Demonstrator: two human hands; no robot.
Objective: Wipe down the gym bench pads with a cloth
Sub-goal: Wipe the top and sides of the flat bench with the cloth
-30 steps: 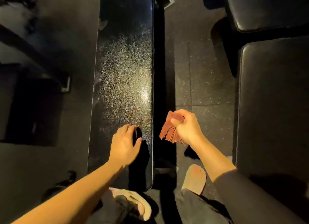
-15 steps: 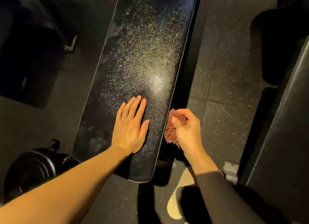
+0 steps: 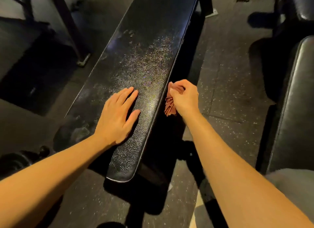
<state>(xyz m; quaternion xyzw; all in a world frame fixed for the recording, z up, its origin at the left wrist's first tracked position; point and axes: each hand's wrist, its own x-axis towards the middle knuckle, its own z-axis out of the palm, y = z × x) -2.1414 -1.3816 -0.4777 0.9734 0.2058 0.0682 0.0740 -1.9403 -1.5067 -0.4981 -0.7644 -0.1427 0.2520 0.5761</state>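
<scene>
The long black textured-vinyl bench pad is steadied by the flat, relaxed left hand, while a bunched reddish-brown cloth is clasped by the right hand against its side edge, evidently for wiping.

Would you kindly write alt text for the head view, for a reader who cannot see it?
A left hand lies flat on a long black bench pad while the right hand grips a reddish cloth beside the pad's right edge. A second pad stands to the right, across a dark speckled floor.
</scene>
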